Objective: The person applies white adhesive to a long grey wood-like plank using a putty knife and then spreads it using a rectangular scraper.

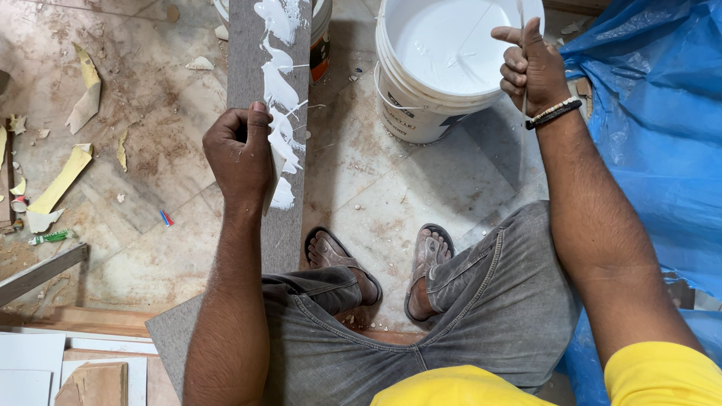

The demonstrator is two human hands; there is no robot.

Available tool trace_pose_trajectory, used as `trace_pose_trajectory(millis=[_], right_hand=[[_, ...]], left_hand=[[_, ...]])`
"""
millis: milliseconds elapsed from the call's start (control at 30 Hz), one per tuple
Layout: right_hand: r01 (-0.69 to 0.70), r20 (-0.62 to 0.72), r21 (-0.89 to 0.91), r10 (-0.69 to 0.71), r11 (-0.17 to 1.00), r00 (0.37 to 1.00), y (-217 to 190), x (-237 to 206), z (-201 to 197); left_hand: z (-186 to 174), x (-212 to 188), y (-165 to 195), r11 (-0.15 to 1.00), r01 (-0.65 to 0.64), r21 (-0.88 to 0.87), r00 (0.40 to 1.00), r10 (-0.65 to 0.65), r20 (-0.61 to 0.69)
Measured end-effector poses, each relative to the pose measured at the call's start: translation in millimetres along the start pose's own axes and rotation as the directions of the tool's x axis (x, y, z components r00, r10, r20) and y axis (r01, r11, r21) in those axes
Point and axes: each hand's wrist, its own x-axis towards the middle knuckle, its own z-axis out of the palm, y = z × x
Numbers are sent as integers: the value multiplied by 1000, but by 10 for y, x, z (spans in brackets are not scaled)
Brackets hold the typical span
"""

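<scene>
My left hand (239, 154) is closed on a thin flat scraper whose blade edge (272, 189) presses on a long grey board (263, 83). Thick white glue (280, 90) lies in blobs along the right side of that board. The board runs from my lap up past the top of the view. My right hand (531, 69) is fisted around a thin stick (521, 22) that stands in a white bucket (421, 113) of white glue. A beaded band sits on that wrist.
A second can (321, 45) stands behind the board. Blue plastic sheeting (662, 128) covers the right side. Torn yellow tape scraps (64, 177) and debris litter the marble floor at left. Wood and white panels (45, 361) lie at bottom left. My sandalled feet (376, 263) rest below the bucket.
</scene>
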Motion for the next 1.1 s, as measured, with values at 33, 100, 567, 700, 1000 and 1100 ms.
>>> trace_pose_trajectory(millis=[33, 100, 567, 700, 1000, 1100], right_hand=[[3, 27, 5, -3, 1000, 1000, -27, -9, 8], [9, 84, 15, -10, 1000, 996, -83, -29, 29], [71, -26, 22, -70, 997, 997, 36, 13, 9], [32, 80, 152, -45, 988, 996, 54, 5, -41], [51, -64, -203, -65, 978, 996, 22, -30, 177], [164, 64, -318, -151, 934, 986, 37, -87, 463]], left_hand=[[4, -2, 4, 1000, 1, -2, 1000, -1, 0], [8, -4, 6, 1000, 3, -6, 1000, -3, -5], [18, -19, -10, 1000, -20, 16, 1000, 20, 1], [15, -18, -9, 999, -28, 37, 1000, 28, 2], [-61, 36, -100, 995, -80, 51, 996, 82, -40], [-158, 88, -197, 986, -165, 23, 981, 166, -102]])
